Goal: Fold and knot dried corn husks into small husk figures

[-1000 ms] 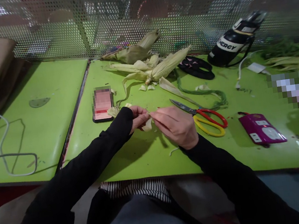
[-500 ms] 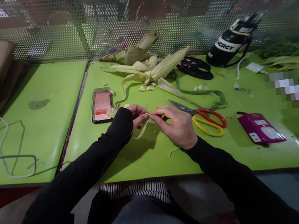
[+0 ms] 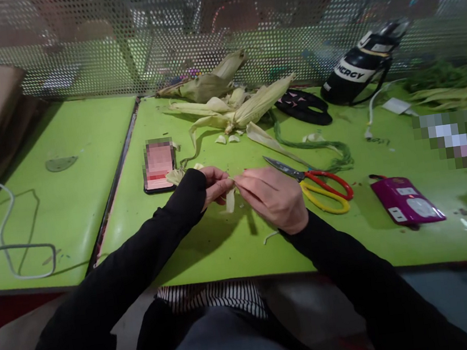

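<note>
My left hand (image 3: pixel 215 187) is closed, pinching a pale strip of corn husk (image 3: pixel 230 200) whose end hangs below the fingers. Fingertip to fingertip with it, my right hand (image 3: pixel 273 197) is also closed on the husk strip; the part between its fingers is mostly hidden. A paler bunch of husk (image 3: pixel 176 176) shows behind the left wrist, over the phone's lower corner. Scissors (image 3: pixel 302 176) with one red and one yellow handle lie just beyond the right hand. Farther back, corn husks (image 3: pixel 262 104) are heaped on the green table (image 3: pixel 209 253).
A phone (image 3: pixel 159 165) lies left of my hands. To the right are a purple power socket (image 3: pixel 409 200), green string (image 3: pixel 337 147), a black holed disc (image 3: pixel 304 106), a black bottle (image 3: pixel 355 70) and a white cable plug (image 3: pixel 368 133). A perforated metal screen (image 3: pixel 181 38) borders the back.
The dangling husk end has swung from slanting left to hanging nearly straight down. My right hand has turned slightly, its fingers now more folded together. My left hand has hardly moved.
</note>
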Motion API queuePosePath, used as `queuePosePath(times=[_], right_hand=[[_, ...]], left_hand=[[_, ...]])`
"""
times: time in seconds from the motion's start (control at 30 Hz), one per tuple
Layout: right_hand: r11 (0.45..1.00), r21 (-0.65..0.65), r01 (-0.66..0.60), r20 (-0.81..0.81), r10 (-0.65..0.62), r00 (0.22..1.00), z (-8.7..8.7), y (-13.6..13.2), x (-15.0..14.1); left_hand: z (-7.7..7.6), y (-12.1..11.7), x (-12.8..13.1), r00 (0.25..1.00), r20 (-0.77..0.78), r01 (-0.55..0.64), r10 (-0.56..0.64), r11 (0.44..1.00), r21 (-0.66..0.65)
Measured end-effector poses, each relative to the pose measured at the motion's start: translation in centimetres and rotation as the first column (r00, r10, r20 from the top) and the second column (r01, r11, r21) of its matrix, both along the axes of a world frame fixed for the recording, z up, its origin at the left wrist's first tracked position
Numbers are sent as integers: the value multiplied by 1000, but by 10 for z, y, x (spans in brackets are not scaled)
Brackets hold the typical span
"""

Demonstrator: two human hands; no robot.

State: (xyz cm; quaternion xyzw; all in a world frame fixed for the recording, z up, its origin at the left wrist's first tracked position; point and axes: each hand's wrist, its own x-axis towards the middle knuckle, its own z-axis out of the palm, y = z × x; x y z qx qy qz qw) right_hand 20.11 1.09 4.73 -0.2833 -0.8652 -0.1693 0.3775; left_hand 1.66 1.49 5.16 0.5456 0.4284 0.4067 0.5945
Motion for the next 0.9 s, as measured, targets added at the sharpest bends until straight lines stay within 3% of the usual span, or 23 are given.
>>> queuePosePath(times=[0.17,0.27,0.37,0.47,0.73,0.9], right_hand=[[1000,3,4,18,-4,1000,0,0,-2],[985,-170,-14,-99,-3,995,1,-1,-5],[925,-375,-66,-220,-19,975,3,-1,-6],[882,-462,-93,-265,-38,963,4,-3,-5],[875,-467,-127,-305,-24,952,3,-3,-4],[912,-380,-152,-219,71,973,6,0,0]], left_hand=[[1,0,2,1000,9,-14,14,1000,-5],[0,2,1,999,23,-26,26,1000,-10],[-1,2,0,999,39,-8,8,1000,5],[-3,1,0,999,37,-8,7,1000,29],[-1,-1,1,1000,-3,23,-23,999,40],[-1,1,-1,998,-12,63,-63,996,-56]])
